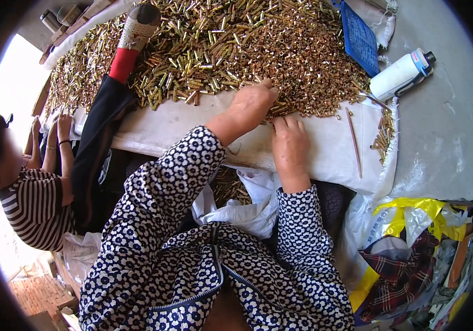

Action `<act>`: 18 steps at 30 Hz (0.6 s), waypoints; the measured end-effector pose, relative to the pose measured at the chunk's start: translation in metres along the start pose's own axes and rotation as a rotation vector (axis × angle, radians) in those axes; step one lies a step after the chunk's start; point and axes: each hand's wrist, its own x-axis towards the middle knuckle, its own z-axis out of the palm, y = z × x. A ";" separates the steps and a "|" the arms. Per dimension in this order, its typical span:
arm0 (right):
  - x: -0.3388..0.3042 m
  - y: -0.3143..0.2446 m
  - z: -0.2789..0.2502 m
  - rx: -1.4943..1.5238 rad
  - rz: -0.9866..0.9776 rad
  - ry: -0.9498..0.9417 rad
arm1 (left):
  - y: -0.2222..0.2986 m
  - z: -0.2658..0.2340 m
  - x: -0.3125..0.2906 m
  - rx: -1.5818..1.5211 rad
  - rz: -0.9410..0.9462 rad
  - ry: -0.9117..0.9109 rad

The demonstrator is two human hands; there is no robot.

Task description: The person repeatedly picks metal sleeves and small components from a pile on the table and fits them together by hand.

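Observation:
A wide heap of small brass-coloured metal tubes [313, 55] covers a pale cloth [162, 124] on the worktop. At the heap's near edge my left hand [250, 105] is closed, thumb and fingers pinched together; what they hold is hidden. Just to the right and nearer to me, my right hand [290, 143] rests on the cloth's edge with its fingers bent down among the nearest pieces. Its fingertips are partly covered, so I cannot make out what they grip. Longer tubes [192, 49] lie to the left, shorter ones around and beyond my hands.
A blue plastic basket [358, 38] and a white bottle [399, 74] stand right. A thin stick [353, 142] lies on the cloth. Below hangs a white sack [242, 215]. A black-clad limb [95, 127] crosses the heap; a person in stripes [37, 204] works left. Bags [402, 265] crowd lower right.

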 end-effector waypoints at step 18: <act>-0.009 -0.022 0.005 0.643 0.137 0.029 | -0.018 -0.021 -0.113 -0.745 -0.402 0.078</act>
